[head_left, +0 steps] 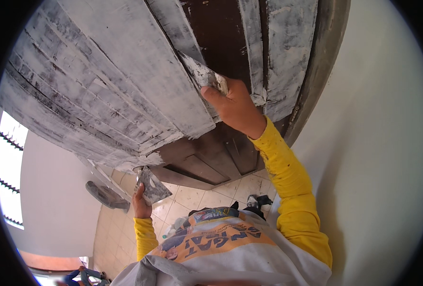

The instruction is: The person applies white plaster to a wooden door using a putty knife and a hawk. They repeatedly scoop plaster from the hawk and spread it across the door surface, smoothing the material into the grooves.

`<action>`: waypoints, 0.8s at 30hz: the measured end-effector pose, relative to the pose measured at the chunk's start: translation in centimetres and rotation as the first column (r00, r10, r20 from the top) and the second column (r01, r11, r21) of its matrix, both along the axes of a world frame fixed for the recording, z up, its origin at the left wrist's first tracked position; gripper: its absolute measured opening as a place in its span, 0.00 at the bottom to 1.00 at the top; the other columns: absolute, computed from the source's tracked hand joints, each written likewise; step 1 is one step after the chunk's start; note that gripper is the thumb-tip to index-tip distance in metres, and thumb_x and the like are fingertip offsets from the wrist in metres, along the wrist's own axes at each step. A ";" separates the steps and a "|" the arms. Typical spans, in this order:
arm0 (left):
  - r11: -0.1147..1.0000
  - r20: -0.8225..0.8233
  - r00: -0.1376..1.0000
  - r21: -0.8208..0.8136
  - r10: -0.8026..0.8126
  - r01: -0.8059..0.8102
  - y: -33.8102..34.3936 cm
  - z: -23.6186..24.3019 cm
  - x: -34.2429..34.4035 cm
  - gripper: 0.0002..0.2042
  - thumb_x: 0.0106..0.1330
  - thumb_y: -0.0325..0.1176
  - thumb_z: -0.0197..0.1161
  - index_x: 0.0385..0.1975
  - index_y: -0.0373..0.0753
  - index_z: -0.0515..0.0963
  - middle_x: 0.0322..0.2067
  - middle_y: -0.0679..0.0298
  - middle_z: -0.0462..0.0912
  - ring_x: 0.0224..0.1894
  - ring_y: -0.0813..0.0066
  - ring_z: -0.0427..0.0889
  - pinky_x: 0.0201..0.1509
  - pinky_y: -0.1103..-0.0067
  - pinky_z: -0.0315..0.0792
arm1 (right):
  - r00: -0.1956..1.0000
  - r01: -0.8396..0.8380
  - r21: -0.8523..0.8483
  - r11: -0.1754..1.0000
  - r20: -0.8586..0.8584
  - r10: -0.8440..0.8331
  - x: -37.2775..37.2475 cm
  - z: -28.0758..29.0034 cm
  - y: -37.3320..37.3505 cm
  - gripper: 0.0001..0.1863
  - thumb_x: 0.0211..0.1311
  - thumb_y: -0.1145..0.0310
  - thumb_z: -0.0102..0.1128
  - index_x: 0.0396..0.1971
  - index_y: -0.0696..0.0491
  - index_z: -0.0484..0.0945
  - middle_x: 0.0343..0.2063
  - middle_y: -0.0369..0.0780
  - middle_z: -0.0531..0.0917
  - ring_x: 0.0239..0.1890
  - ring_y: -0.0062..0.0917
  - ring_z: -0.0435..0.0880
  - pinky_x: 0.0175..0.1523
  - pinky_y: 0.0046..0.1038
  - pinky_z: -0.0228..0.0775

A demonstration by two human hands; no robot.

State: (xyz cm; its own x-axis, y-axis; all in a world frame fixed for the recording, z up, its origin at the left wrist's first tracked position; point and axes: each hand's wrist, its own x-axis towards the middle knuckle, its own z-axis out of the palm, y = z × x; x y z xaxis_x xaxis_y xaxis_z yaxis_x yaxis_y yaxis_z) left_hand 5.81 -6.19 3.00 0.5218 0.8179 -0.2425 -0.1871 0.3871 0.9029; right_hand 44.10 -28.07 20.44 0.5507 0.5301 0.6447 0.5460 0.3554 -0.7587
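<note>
Wooden door (125, 81), putty knife (206, 76), right hand (235, 107)

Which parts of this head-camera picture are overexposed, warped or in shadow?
In the head view, the window at the left is blown out to white; the fisheye lens bends the door boards and leaves a black rim around the picture; the right hand with its putty knife is sharp; the lower brown door panels lie in shade.

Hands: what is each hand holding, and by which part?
The right hand holds a putty knife by its handle end, blade against the door. The left hand holds a second scraper blade from below, by its lower end.
</note>
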 end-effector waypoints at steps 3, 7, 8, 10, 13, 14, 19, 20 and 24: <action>0.999 0.020 1.000 -0.040 0.008 -0.008 0.2 -0.2 -0.1 0.16 0.74 0.36 0.60 0.53 0.29 0.79 0.47 0.58 0.86 0.47 0.67 0.87 0.54 0.73 0.81 | 1.000 -0.017 0.086 0.996 0.012 0.016 -0.7 -1.8 0.2 0.12 0.68 0.68 0.57 0.43 0.62 0.81 0.24 0.47 0.84 0.25 0.31 0.81 0.36 0.33 0.73; 0.998 0.032 0.999 -0.058 0.016 -0.014 0.4 -0.7 -0.7 0.15 0.74 0.34 0.60 0.53 0.30 0.79 0.48 0.59 0.86 0.47 0.67 0.87 0.56 0.73 0.80 | 0.996 -0.047 -0.027 0.999 -0.073 0.045 -0.4 -1.5 -2.9 0.12 0.68 0.69 0.57 0.43 0.62 0.80 0.27 0.48 0.84 0.28 0.28 0.81 0.38 0.33 0.74; 0.997 0.049 0.999 -0.075 0.001 0.002 0.4 -0.5 -0.5 0.15 0.74 0.34 0.59 0.53 0.31 0.79 0.48 0.60 0.86 0.47 0.67 0.87 0.56 0.73 0.80 | 0.997 -0.031 -0.023 0.999 -0.065 0.029 0.3 -1.0 -3.0 0.12 0.69 0.69 0.57 0.43 0.63 0.80 0.27 0.48 0.84 0.28 0.28 0.80 0.38 0.32 0.74; 0.996 0.057 0.998 -0.085 -0.010 0.015 0.5 -0.4 -0.6 0.14 0.75 0.33 0.59 0.53 0.31 0.79 0.48 0.60 0.86 0.48 0.67 0.87 0.57 0.72 0.80 | 0.996 -0.060 -0.070 0.996 -0.073 0.055 1.4 -0.3 -2.5 0.13 0.69 0.69 0.58 0.45 0.63 0.80 0.29 0.48 0.85 0.28 0.27 0.80 0.38 0.31 0.73; 0.997 0.039 0.999 -0.070 -0.008 0.011 0.8 -0.7 -0.7 0.15 0.75 0.34 0.59 0.54 0.32 0.79 0.48 0.60 0.86 0.48 0.67 0.87 0.57 0.72 0.80 | 0.998 -0.063 0.029 0.998 -0.018 0.063 0.9 1.1 -0.8 0.14 0.69 0.69 0.57 0.48 0.62 0.80 0.28 0.47 0.85 0.28 0.26 0.79 0.39 0.30 0.73; 0.997 0.040 0.999 -0.070 -0.012 0.015 0.7 -0.5 -0.5 0.15 0.75 0.34 0.59 0.54 0.32 0.79 0.48 0.60 0.86 0.48 0.67 0.87 0.57 0.72 0.80 | 0.997 -0.074 0.024 0.997 -0.030 0.074 0.7 1.3 -0.4 0.14 0.69 0.69 0.57 0.49 0.62 0.79 0.29 0.48 0.85 0.29 0.28 0.80 0.41 0.31 0.74; 0.995 0.073 0.997 -0.096 -0.016 0.023 0.8 -0.9 -0.7 0.15 0.75 0.34 0.59 0.54 0.32 0.79 0.48 0.60 0.86 0.48 0.67 0.87 0.57 0.71 0.80 | 0.997 -0.047 0.127 0.991 -0.061 0.055 -1.0 1.7 1.2 0.20 0.66 0.72 0.55 0.57 0.60 0.75 0.37 0.51 0.85 0.43 0.42 0.86 0.53 0.35 0.75; 0.994 0.076 0.997 -0.102 -0.018 0.026 0.7 -0.8 -0.6 0.15 0.74 0.34 0.59 0.54 0.32 0.78 0.48 0.60 0.86 0.48 0.67 0.87 0.57 0.71 0.80 | 1.000 0.031 0.160 0.987 0.000 -0.031 -1.7 1.3 1.7 0.21 0.66 0.72 0.55 0.57 0.60 0.75 0.40 0.52 0.84 0.47 0.45 0.84 0.55 0.36 0.74; 0.991 0.082 0.995 -0.112 -0.061 0.070 0.1 0.3 -0.1 0.16 0.74 0.35 0.59 0.55 0.32 0.78 0.48 0.59 0.86 0.48 0.66 0.87 0.56 0.69 0.81 | 0.989 0.085 0.192 0.978 0.101 -0.106 -2.5 0.3 2.0 0.22 0.67 0.72 0.54 0.59 0.61 0.73 0.49 0.54 0.82 0.55 0.45 0.81 0.60 0.35 0.72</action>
State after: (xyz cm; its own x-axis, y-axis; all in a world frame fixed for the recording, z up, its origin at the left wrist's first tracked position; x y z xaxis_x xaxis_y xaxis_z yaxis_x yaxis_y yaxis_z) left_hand 5.73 -6.07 3.26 0.5944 0.7505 -0.2889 -0.2262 0.5008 0.8355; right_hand 41.64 -26.02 20.78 0.5136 0.3426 0.7867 0.6606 0.4272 -0.6173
